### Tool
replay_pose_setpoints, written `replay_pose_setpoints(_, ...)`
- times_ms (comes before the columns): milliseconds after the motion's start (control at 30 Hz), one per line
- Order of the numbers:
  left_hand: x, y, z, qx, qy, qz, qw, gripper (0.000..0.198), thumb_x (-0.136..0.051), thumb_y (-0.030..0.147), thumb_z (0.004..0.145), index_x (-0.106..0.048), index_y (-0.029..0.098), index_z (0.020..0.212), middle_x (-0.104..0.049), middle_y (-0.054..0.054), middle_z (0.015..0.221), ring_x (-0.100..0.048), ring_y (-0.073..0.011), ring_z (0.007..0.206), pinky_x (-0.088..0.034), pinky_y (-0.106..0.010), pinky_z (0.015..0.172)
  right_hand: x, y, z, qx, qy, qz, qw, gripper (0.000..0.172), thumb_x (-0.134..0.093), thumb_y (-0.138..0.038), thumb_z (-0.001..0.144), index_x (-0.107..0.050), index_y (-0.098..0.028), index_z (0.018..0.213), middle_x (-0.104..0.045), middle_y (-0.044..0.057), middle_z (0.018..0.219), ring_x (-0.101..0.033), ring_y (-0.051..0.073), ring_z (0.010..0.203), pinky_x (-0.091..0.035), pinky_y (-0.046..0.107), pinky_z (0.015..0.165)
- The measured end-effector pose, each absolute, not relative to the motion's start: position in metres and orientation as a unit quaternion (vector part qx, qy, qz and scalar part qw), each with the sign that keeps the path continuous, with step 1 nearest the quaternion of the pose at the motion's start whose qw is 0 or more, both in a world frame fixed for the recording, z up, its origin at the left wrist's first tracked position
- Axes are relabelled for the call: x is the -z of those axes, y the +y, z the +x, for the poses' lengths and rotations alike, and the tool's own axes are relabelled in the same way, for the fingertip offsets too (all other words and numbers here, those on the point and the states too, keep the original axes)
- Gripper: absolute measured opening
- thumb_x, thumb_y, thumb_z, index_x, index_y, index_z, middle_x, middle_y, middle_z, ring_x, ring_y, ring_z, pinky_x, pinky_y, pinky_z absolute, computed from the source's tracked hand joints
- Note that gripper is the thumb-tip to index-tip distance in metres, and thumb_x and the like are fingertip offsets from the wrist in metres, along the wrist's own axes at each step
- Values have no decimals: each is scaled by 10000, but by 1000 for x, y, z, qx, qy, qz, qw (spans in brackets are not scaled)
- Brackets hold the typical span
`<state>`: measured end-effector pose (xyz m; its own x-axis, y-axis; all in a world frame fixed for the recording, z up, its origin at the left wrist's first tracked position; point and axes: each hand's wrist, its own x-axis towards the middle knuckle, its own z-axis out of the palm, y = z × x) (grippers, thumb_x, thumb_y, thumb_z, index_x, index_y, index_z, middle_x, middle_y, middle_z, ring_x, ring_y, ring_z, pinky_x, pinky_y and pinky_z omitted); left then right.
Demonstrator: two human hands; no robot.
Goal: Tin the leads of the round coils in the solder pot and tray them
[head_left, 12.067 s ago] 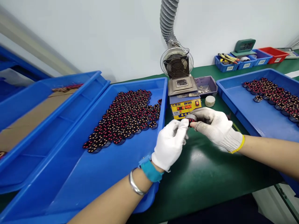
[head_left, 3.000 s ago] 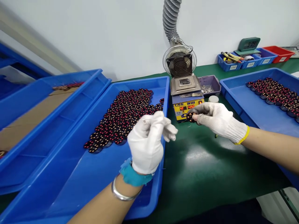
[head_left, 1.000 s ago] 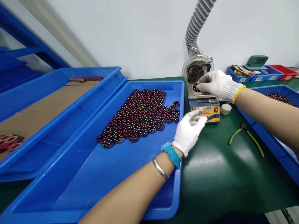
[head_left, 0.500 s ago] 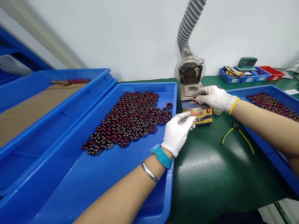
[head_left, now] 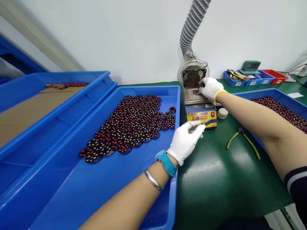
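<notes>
My right hand (head_left: 211,88), in a white glove with dark fingertips and a yellow cuff, reaches over the solder pot (head_left: 191,99). Its fingers pinch a small, dark round coil part, mostly hidden by the fingers, at the square bath on top. On the pot's yellow front panel (head_left: 200,117), red digits are lit. Just before this panel hovers my left hand (head_left: 184,140), white-gloved, fingers apart, with nothing visible in it. Left of it, a blue tray (head_left: 129,179) holds rows of round black coil parts (head_left: 129,121) with red and copper-coloured spots.
A fan with a grey extraction hose (head_left: 193,27) stands behind the pot. Green-handled cutters (head_left: 242,137) and a round whitish tin (head_left: 222,113) lie to its right. Another blue tray of parts (head_left: 280,108) is at far right; small bins (head_left: 256,78) line the back.
My right hand has moved back and up, from before the pot's panel to the bath on top, with the coil part. My left hand has shifted slightly right and down.
</notes>
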<state>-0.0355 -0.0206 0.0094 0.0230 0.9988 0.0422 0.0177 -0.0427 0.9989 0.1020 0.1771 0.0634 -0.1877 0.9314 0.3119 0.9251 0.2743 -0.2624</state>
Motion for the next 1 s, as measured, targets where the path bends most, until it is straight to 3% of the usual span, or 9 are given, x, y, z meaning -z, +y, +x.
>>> replay_pose_setpoints(300, -9, -22, -35, -514, 483, 526, 476, 340, -632, 373, 794, -642, 111, 1010, -679, -64, 795, -633, -145, 649, -514, -294, 671, -66, 174, 99, 1, -775, -602, 191, 349, -564, -320, 803, -636, -257, 1138, -618, 31, 1127, -570, 261, 1065, -467, 397, 914)
replay_pose_setpoints(467, -14, -6, -64, -530, 577, 555, 279, 361, -580, 409, 820, -649, 137, 1048, -700, -87, 942, -661, -180, 800, -517, -317, 810, -75, 176, 102, -3, -760, -607, 232, 352, -585, -344, 783, -656, -261, 1118, -629, 33, 1107, -581, 277, 1049, -485, 417, 900)
replay_pose_setpoints(600, -19, 9, -99, -339, 700, 620, 99, 343, -490, 306, 846, -646, 154, 1111, -666, -115, 1085, -633, -254, 989, -475, -382, 917, -74, 174, 102, -5, -764, -600, 236, 340, -590, -331, 785, -665, -237, 1103, -632, 41, 1098, -580, 263, 1051, -475, 394, 924)
replay_pose_setpoints(767, -13, 10, -113, -26, 728, 685, 11, 475, -455, 317, 827, -550, 233, 1285, -579, -166, 1176, -624, -340, 949, -496, -454, 790, -70, 171, 103, -12, -761, -599, 250, 322, -601, -306, 779, -676, -240, 1084, -637, 35, 1101, -581, 256, 1051, -472, 395, 927)
replay_pose_setpoints(867, -10, 8, -111, 45, 674, 737, 4, 459, -392, 295, 849, -544, 234, 1279, -554, -171, 1210, -593, -347, 985, -483, -443, 775, -76, 165, 117, -46, -754, -582, 300, 320, -614, -326, 778, -684, -211, 1068, -657, 45, 1033, -605, 239, 1003, -489, 365, 900)
replay_pose_setpoints(1000, -15, 10, -109, 78, 647, 759, 9, 384, -313, 224, 862, -632, 177, 1071, -606, -163, 1073, -604, -307, 903, -466, -406, 745, -87, 146, 166, -181, -720, -573, 348, 332, -585, -294, 818, -658, -174, 1119, -672, 45, 885, -646, 158, 751, -539, 275, 741)
